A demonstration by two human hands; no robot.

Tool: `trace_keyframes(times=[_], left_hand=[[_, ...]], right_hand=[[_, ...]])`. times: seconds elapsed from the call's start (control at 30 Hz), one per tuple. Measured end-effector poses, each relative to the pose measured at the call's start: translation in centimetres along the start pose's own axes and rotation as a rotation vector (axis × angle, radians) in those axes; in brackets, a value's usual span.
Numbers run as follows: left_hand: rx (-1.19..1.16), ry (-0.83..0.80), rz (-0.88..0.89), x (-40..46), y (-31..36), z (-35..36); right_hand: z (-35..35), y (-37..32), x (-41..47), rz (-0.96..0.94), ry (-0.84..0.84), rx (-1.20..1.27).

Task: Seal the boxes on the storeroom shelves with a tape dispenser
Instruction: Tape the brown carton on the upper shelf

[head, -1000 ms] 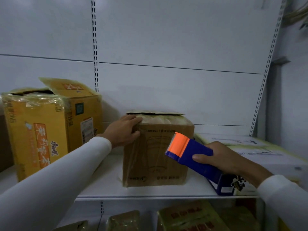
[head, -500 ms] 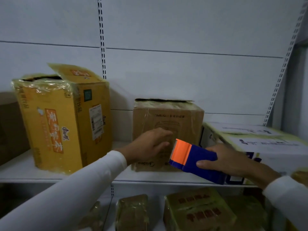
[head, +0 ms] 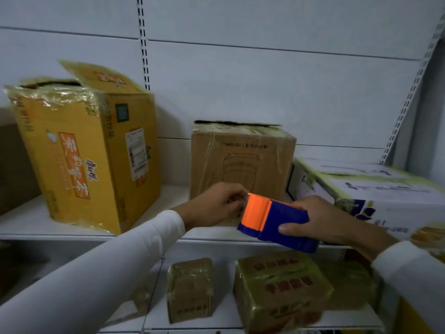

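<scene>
A small brown cardboard box (head: 243, 160) stands in the middle of the white shelf (head: 33, 225), with clear tape over its top and front. My right hand (head: 320, 221) grips a blue tape dispenser (head: 277, 222) with an orange front end, held just in front of the box's lower edge. My left hand (head: 216, 206) is at the orange end with curled fingers, pinching at the dispenser's mouth; the tape itself is too small to make out. A tall yellow box (head: 84, 150) with a raised top flap stands to the left.
A flat white and blue carton (head: 375, 186) lies on the shelf to the right. Several tape-wrapped brown boxes (head: 277, 288) sit on the lower shelf. A dark brown box (head: 14, 165) is at the far left. Slotted uprights run up the white back wall.
My left hand came off the brown box's top corner, slid down its front and now meets the dispenser's orange end. The dispenser dropped lower. The view tilted down, showing the lower shelf.
</scene>
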State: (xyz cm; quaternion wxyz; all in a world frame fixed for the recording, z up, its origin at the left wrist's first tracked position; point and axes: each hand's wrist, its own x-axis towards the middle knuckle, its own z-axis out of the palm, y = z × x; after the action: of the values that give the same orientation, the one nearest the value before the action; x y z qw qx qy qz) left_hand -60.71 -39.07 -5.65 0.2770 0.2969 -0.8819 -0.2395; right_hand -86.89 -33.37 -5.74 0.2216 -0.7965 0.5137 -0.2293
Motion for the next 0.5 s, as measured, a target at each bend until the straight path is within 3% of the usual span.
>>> trace_keyframes(times=[0.13, 0.5], left_hand=[[0.005, -0.038, -0.013, 0.0, -0.2, 0.5], [-0.067, 0.083, -0.062, 0.5, 1.2, 1.7]], right_hand=[[0.0, 0.2, -0.3, 0.001, 0.017, 0.024], [-1.3, 1.6, -1.2, 0.028, 0.006, 0.075]])
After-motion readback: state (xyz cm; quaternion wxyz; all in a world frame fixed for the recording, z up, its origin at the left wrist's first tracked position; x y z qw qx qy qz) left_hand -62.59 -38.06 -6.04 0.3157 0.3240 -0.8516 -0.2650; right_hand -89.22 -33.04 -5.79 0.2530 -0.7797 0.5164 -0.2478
